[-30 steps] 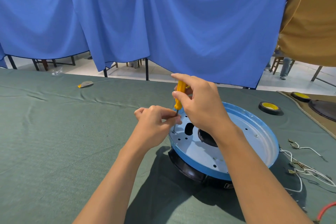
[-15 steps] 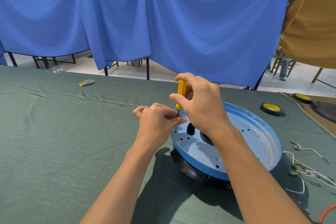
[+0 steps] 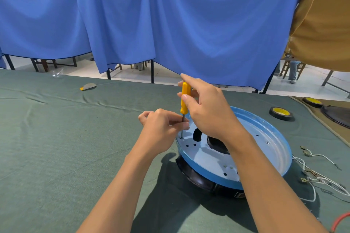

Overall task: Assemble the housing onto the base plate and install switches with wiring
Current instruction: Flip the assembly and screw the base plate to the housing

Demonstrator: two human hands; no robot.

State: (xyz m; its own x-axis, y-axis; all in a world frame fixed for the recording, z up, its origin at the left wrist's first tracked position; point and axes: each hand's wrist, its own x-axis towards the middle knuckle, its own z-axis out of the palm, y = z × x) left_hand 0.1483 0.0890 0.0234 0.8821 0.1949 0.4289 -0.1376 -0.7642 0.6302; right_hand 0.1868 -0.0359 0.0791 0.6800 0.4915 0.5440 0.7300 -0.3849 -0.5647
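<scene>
Barely anything has shifted since the earlier frames: the right hand (image 3: 210, 113) has rolled its fingers a little round the handle of the yellow screwdriver (image 3: 185, 89), and the tool stays upright over the same hole.

That hand holds the handle lightly between thumb and fingers, with the forefinger reaching past the handle's top. The left hand (image 3: 161, 126) is curled, pinching the thin steel shaft between thumb and forefinger just above the blue base plate (image 3: 272, 143). The plate rests on the black housing (image 3: 197, 178), both on the green tabletop (image 3: 56, 147), with the tool's tip at the plate's near-left rim.

The step appears to be driving a fixing screw through the plate into the housing. To do it well, keep the shaft plumb, let the left fingers only steady it, not brake it, and press down while twisting so the tip does not skip out. The plate looks tilted on the housing, so check that the holes line up before tightening hard.

The screw itself cannot be made out; the left fingers cover the shaft and the tip is tiny. The right forearm hides the plate's middle. White wires (image 3: 320, 179) trail off at the right edge, a tape roll (image 3: 281, 113) lies beyond the plate, and no switches are in view.
</scene>
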